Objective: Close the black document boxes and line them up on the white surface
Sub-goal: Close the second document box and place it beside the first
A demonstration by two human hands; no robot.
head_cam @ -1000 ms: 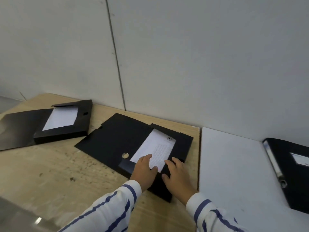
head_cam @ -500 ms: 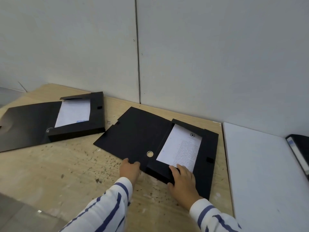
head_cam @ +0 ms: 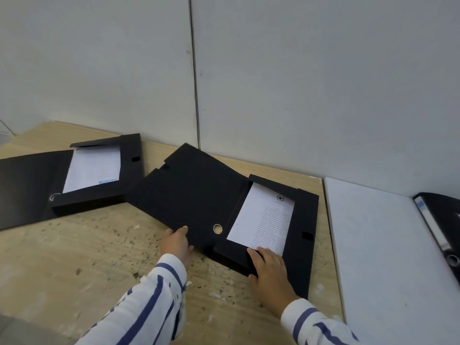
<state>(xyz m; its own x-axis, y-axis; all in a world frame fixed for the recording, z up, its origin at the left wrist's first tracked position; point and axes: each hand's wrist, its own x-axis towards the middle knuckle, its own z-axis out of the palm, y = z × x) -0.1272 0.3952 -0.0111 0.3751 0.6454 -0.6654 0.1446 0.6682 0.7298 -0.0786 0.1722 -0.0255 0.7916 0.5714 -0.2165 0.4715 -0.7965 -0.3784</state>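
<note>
At the far left an open black document box (head_cam: 94, 180) lies on the rough, speckled wooden board (head_cam: 74, 257), its flat lid running off the edge. Beside it, the left hand (head_cam: 175, 244) pinches the near edge of the middle box's lid (head_cam: 189, 192), thumb on top, other fingers hidden beneath, while the right hand (head_cam: 270, 272) lies flat, fingers spread, on the tray (head_cam: 302, 220) and printed sheet (head_cam: 263, 217). Far right, a closed box (head_cam: 440, 227) on the smooth white surface (head_cam: 388, 257) is cut off.

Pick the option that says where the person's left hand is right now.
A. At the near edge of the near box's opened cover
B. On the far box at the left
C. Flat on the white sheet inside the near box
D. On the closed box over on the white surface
A: the left hand grips the near edge of the opened cover, while the right hand rests on the box's tray by the paper.
</note>
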